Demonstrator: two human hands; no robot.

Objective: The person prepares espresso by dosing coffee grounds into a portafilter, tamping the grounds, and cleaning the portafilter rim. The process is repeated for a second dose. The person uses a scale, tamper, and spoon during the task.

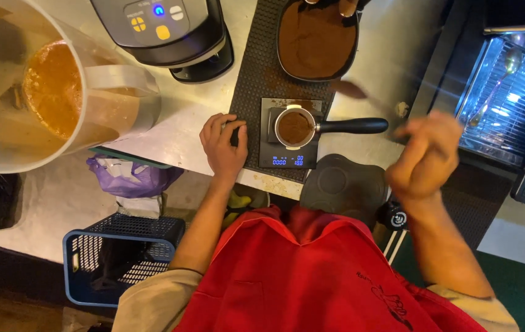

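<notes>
A portafilter (pixel 294 127) filled with ground coffee sits on a small black scale (pixel 290 161) with a lit blue display; its black handle points right. My left hand (pixel 224 144) rests on the edge of the ribbed black mat (pixel 253 74), just left of the scale, fingers curled and holding nothing. My right hand (pixel 425 157) is raised to the right of the handle, motion-blurred and closed on a thin spoon (pixel 350 90). The spoon's brown tip hovers between the portafilter and a black tub of ground coffee (pixel 316 40) at the top.
A big translucent jug of orange-brown liquid (pixel 47 92) fills the upper left. Beside it stands a grey appliance with buttons (pixel 164 31). A black tamping pad (pixel 342 184) lies at the counter edge. A metal drip tray (pixel 508 98) is on the right, a blue basket (pixel 121 252) below.
</notes>
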